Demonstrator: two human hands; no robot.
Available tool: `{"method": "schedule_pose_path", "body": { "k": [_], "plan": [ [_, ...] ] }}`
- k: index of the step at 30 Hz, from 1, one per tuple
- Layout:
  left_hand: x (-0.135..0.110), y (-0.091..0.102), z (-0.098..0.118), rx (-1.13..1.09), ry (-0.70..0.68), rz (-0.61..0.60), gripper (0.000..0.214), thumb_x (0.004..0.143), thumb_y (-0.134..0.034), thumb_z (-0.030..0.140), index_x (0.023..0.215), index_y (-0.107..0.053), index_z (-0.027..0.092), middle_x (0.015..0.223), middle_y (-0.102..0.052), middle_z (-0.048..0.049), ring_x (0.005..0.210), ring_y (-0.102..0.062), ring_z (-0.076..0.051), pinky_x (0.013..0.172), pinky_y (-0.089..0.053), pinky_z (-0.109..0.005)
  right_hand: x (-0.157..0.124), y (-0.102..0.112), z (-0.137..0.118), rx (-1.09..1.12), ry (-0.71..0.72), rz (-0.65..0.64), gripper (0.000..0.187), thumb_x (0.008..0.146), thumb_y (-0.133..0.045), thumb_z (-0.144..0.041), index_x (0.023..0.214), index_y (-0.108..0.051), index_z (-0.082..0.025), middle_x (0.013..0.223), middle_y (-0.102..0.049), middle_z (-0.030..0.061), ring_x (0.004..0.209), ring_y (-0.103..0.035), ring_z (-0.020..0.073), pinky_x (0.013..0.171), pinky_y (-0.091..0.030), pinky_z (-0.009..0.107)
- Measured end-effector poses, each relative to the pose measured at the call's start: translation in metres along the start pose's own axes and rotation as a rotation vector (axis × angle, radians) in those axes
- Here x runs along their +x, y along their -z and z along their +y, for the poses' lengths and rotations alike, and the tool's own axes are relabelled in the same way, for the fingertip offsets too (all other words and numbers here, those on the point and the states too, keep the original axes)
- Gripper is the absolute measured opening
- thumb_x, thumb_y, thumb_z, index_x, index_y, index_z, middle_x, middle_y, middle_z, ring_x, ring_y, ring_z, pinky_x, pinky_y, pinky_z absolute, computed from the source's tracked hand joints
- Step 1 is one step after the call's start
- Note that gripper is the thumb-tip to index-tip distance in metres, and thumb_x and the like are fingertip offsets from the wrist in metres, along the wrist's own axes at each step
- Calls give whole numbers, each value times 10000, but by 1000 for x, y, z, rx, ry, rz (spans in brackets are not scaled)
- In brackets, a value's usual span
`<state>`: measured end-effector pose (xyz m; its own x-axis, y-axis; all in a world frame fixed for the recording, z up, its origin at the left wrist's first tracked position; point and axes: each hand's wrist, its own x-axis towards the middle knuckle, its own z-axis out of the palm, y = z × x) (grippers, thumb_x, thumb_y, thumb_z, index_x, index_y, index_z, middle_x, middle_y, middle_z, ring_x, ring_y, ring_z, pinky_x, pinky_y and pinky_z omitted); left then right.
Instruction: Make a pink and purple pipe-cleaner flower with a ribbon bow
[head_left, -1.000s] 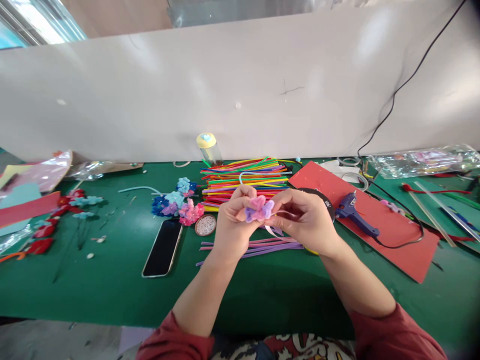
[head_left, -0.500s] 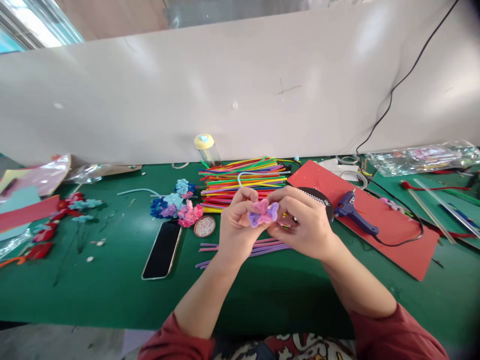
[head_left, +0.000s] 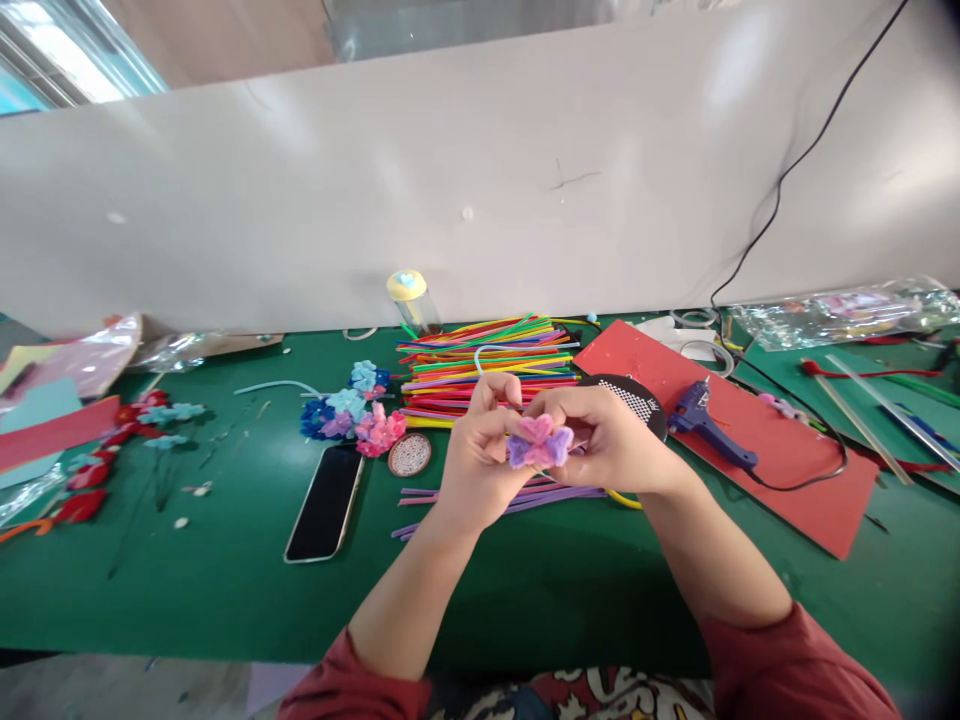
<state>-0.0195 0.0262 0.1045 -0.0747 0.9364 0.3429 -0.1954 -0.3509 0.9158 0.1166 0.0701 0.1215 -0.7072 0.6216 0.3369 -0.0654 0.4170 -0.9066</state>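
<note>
Both my hands meet over the middle of the green table (head_left: 225, 600). Between them is a small pipe-cleaner flower (head_left: 540, 442) with pink and purple petals. My left hand (head_left: 480, 455) pinches it from the left, fingers curled. My right hand (head_left: 611, 440) grips it from the right, fingers closed over its far side. Under my hands lie a few purple and pink pipe cleaners (head_left: 517, 495). Behind them is a stack of many-coloured pipe cleaners (head_left: 487, 365).
A black phone (head_left: 325, 502) lies left of my hands, next to a round patterned disc (head_left: 410, 454) and a cluster of finished flowers (head_left: 352, 410). A blue glue gun (head_left: 705, 425) rests on a red sheet (head_left: 795, 470). Red flowers (head_left: 90, 470) sit far left. A white partition (head_left: 480, 200) stands behind.
The flower and both hands have shifted slightly right and down. My right hand's fingers have closed further around the flower.
</note>
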Motion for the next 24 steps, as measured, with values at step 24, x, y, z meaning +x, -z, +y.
{"method": "schedule_pose_path", "body": {
  "k": [24],
  "plan": [
    [1,2,-1,224,-157,206,105,609,-710,133,635,-644,211,766,-394,8,709,-412,-109,586,-401,-232,-1,-21,-1,-375,110,513,239,614,-540,7,532,-420,-182,542,-511,-44,500,-450,66,460,-366,180]
  ]
}}
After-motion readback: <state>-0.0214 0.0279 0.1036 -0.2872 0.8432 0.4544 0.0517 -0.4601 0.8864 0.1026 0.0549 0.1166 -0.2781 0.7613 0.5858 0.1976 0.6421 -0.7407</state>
